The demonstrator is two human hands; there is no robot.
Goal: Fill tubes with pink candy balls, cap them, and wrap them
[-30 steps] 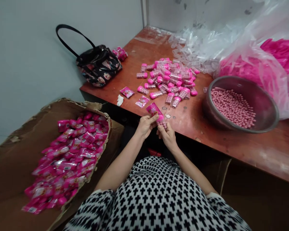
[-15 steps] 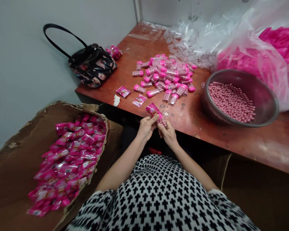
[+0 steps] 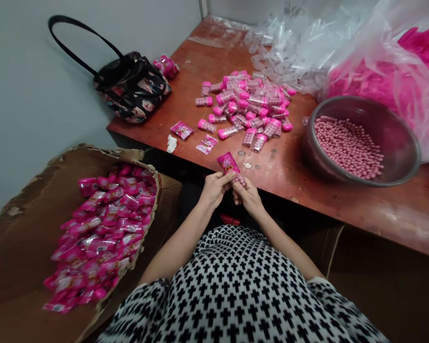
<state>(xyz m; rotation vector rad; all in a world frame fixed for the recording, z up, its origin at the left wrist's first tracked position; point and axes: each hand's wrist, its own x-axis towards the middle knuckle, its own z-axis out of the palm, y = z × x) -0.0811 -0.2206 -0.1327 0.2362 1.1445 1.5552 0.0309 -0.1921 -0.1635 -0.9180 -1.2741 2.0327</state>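
My left hand is closed at the table's front edge, thumb and fingers pinching a printed pink plastic wrapper. The fingers of my right hand are closed round a small clear bottle of pink beads, its lower end hidden by them. The bottle's upper part meets the wrapper; whether it sits inside cannot be made out. Just beyond lie two flat pink packets, one nearer and one farther left. Behind them is a heap of bead-filled bottles with pink caps.
A dark bowl of pink beads stands right on the reddish table. Behind are clear empty bottles and a plastic bag of pink pieces. Left are a handbag, a white scrap and a carton of wrapped pink packs.
The camera view has shifted slightly. Both hands stay together at the table edge with the wrapper and bottle, and slightly more of the beads shows below the wrapper.
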